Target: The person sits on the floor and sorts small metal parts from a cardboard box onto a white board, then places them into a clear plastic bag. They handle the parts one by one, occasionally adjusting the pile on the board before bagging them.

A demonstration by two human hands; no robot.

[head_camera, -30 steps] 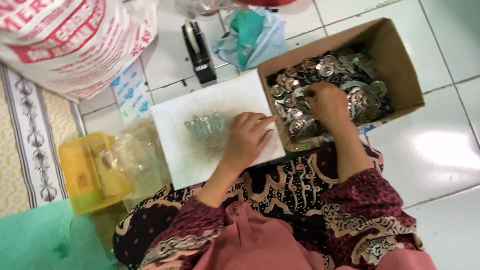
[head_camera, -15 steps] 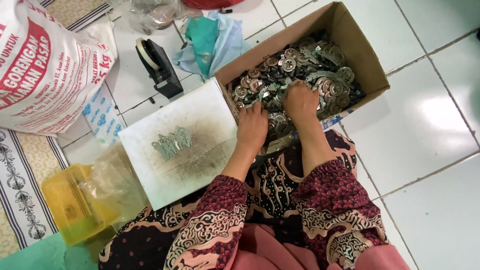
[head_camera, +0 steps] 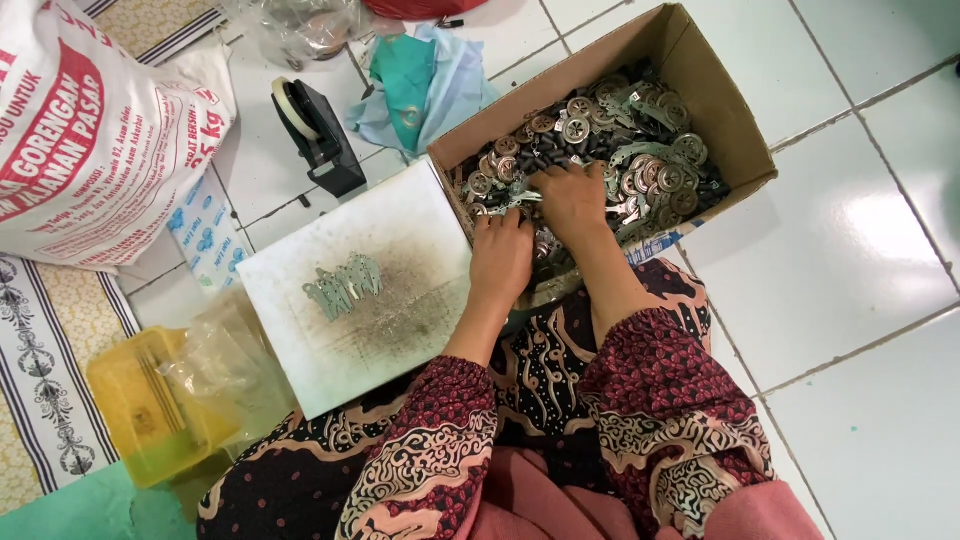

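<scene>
White glossy floor tiles (head_camera: 850, 250), grey grout lines; person seated on the floor, patterned sleeves at 6 o'clock

Cardboard box (head_camera: 740, 130) at 1 o'clock, open top, brown walls, filled with small metal parts (head_camera: 640, 160): round toothed discs, flat stamped pieces, dull silver and dark grey, loosely heaped

Left hand (head_camera: 500, 262) at the box's near corner, palm down, fingers curled into the parts; whether it grips any, cannot tell. Right hand (head_camera: 570, 195) just beside it, further into the heap, fingers buried, grip likewise hidden

Step in hand, as judged: sorting through the heap for pieces. Next move would call for a pinch on single flat pieces and a lift clear of the tangle

White board (head_camera: 350, 350) at 9 o'clock of the hands, smudged grey, bearing a short row of flat metal pieces (head_camera: 343, 285). Tape dispenser (head_camera: 315, 135) at 11 o'clock, black. Printed sack (head_camera: 90, 130) at 10 o'clock. Yellow plastic container (head_camera: 140, 420) at 8 o'clock
</scene>
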